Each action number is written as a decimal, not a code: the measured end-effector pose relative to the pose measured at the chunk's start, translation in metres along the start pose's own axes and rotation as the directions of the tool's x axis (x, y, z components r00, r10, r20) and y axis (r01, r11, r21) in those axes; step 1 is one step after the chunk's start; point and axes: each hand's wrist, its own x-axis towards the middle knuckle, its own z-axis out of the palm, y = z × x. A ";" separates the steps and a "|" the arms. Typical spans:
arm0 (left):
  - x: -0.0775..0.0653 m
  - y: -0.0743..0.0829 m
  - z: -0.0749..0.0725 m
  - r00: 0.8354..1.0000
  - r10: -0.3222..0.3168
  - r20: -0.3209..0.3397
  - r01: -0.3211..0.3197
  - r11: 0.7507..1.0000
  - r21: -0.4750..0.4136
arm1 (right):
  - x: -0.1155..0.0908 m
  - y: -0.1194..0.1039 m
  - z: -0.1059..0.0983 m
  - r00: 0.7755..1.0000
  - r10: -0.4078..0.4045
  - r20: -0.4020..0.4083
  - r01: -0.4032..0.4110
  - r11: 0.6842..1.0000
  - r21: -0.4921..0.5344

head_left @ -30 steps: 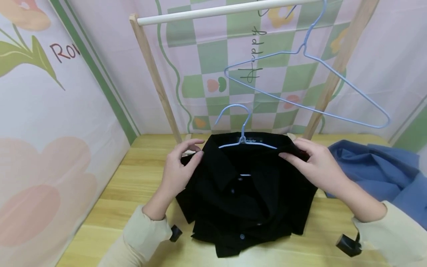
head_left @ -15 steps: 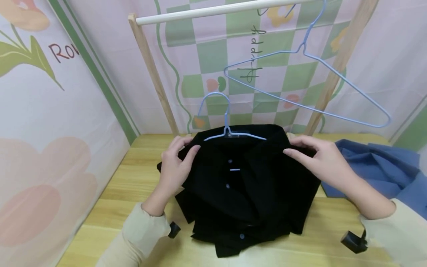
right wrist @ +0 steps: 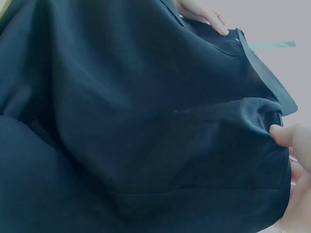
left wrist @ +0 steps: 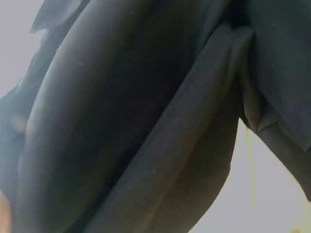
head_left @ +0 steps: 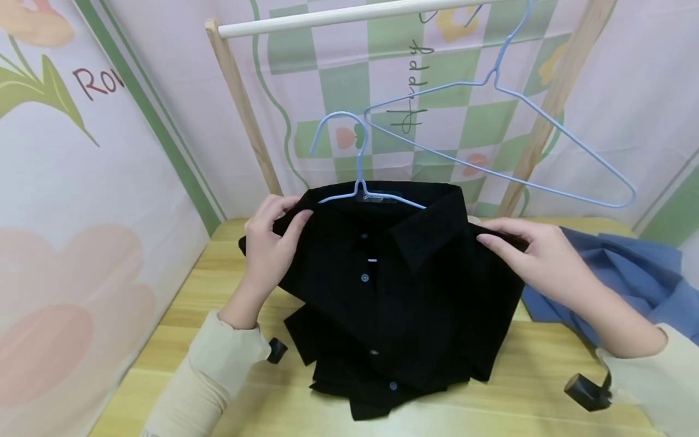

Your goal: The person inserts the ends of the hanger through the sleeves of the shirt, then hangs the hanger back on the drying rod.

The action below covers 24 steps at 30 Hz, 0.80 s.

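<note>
A black collared shirt (head_left: 426,291) with small buttons hangs from a light blue wire hanger (head_left: 360,152), whose hook rises out of the collar. My left hand (head_left: 270,243) pinches the shirt's left shoulder between thumb and fingers. On the other side, my right hand (head_left: 537,255) grips the right shoulder beside the collar. The lower part of the shirt lies folded on the table. Dark folds of the shirt (left wrist: 107,107) fill most of the left wrist view. In the right wrist view, the right thumb (right wrist: 284,136) presses on the cloth at the shoulder.
A second light blue wire hanger (head_left: 497,176) hangs from the white rod (head_left: 327,19) of a wooden rack behind the shirt. Blue cloth (head_left: 628,273) lies at the right on the wooden table (head_left: 218,267). A printed curtain (head_left: 71,243) stands along the left.
Both hands have raised the shirt's collar and shoulders, and the hanger hook has moved up and left. The hands have spread a little farther apart, and more of the shirt front hangs down.
</note>
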 end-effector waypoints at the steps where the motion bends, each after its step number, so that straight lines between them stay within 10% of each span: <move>1: 0.000 -0.001 -0.001 1.000 -0.010 0.000 0.010 1.000 -0.012 | 0.000 -0.001 0.000 1.000 0.005 0.004 -0.005 1.000 0.010; 15: -0.010 -0.010 -0.010 0.989 -0.134 0.064 0.137 0.989 -0.060 | -0.001 -0.010 0.011 0.996 0.025 -0.087 -0.011 0.989 0.149; 24: -0.025 -0.020 -0.019 0.958 -0.275 -0.077 0.272 0.961 -0.051 | -0.004 -0.007 0.011 0.988 0.079 -0.134 -0.057 0.985 0.162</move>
